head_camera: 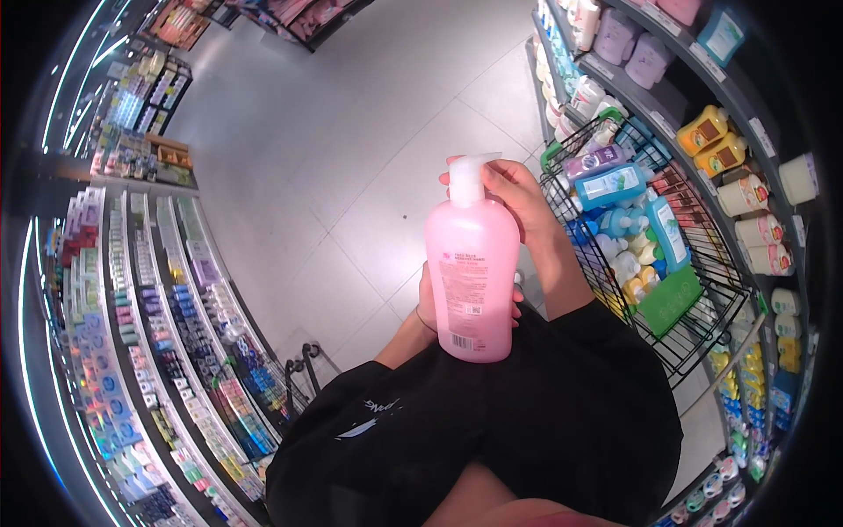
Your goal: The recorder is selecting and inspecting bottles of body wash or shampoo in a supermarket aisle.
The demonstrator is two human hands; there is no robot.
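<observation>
A large pink pump bottle is held upright in front of my body, its back label with small print and a barcode facing me. Around its white pump head my right hand curls its fingers, the thumb near the nozzle. Low on the bottle's left side, my left hand supports it, with fingertips showing past the right edge. Much of the left hand is hidden behind the bottle.
At my right stands a black wire shopping cart with green corners, filled with bottles, including a blue bottle. Beyond it rise shelves of toiletries. Stocked shelves line the left. Grey tiled floor lies ahead.
</observation>
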